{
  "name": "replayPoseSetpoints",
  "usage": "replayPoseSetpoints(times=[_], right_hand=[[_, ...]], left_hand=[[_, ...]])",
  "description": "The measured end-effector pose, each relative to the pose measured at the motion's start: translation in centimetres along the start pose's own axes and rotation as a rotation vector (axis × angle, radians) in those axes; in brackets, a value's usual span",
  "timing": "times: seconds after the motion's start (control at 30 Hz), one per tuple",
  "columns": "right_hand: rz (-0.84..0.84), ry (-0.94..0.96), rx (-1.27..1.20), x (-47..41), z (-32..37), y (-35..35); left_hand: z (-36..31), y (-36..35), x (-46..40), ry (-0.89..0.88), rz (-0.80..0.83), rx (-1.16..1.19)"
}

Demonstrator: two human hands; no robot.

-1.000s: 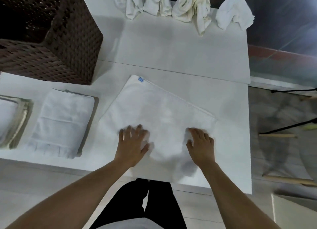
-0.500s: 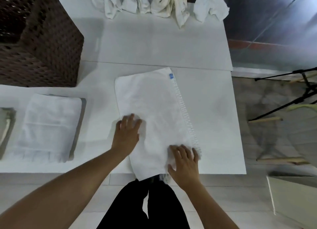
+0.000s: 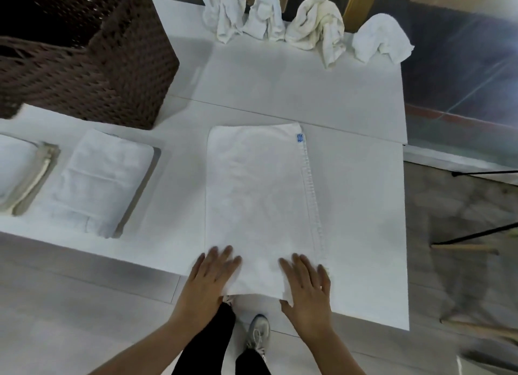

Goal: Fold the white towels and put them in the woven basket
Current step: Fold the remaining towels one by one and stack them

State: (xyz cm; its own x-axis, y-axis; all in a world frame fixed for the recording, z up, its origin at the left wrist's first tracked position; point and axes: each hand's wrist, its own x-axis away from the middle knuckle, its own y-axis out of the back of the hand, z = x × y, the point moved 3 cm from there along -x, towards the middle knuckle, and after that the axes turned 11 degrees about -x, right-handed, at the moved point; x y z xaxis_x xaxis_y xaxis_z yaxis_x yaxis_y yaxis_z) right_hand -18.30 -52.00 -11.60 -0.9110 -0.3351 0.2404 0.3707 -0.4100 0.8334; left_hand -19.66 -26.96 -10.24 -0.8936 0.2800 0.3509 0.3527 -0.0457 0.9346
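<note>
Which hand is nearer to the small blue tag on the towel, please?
Right. The right hand lies below the blue tag, on the towel's tag side; the left hand presses the opposite near corner.

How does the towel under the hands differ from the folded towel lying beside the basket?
The towel under the hands is a long, thin rectangle reaching the table's near edge; the folded towel is a shorter, thicker bundle. The first shows a blue tag and has both hands pressing on it; the second lies untouched, tilted. Both are white.
</note>
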Motion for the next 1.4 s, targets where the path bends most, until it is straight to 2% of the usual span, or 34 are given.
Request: replayPoseSetpoints(times=[0.2, 0.3, 0.4, 0.5, 0.6, 0.67, 0.73, 0.77, 0.83, 0.93, 1.1, 1.27, 1.4], right_hand=[[-0.186, 0.043, 0.011, 2.5, -0.8, -1.4], [-0.26, 0.099, -0.03, 3.5, -1.2, -1.3], [-0.212, 0.108, -0.141, 4.0, -1.9, -1.0], [-0.228, 0.044, -0.263, 4.4, -2.4, 0.2], [-0.252, 0.06, -0.276, 4.5, -2.9, 1.8], [-0.22, -0.019, -0.392, 4.7, -3.0, 3.1], [-0.139, -0.199, -0.591, 5.0, -2.4, 4.6], [-0.16, -0.265, -0.703, 5.2, -2.3, 5.1], [-0.19, -0.309, -0.859, 5.1, -1.7, 6.4], [-0.247, -0.331, -0.954, 3.4, -0.2, 8.4], [-0.269, -0.244, -1.005, -2.5, 2.2, 10.1], [-0.263, -0.097, -0.865, -10.6, 4.0, 11.4], [-0.285, -0.104, -0.815, -15.5, 3.6, 9.9]], left_hand=[[0.3, -1.8, 2.2, 0.044, -0.199, 0.232], [0.4, -1.4, 3.0, 0.172, -0.269, 0.408], [0.7, -0.1, 3.5, 0.354, -0.394, 0.506], [1.0, 0.6, 3.7, 0.493, -0.396, 0.575], [0.8, 0.8, 4.3, 0.512, -0.376, 0.622], [0.5, 1.5, 4.5, 0.491, -0.38, 0.66], [0.4, 2.1, 4.6, 0.512, -0.396, 0.721], [0.4, 2.4, 4.6, 0.537, -0.406, 0.75], [0.5, 3.0, 4.6, 0.591, -0.437, 0.783], [1.0, 3.7, 4.5, 0.651, -0.479, 0.839], [3.1, 5.0, 3.0, 0.76, -0.538, 0.939], [6.0, 6.1, 1.1, 0.867, -0.551, 0.917], [8.0, 6.2, -0.5, 0.923, -0.549, 0.889]])
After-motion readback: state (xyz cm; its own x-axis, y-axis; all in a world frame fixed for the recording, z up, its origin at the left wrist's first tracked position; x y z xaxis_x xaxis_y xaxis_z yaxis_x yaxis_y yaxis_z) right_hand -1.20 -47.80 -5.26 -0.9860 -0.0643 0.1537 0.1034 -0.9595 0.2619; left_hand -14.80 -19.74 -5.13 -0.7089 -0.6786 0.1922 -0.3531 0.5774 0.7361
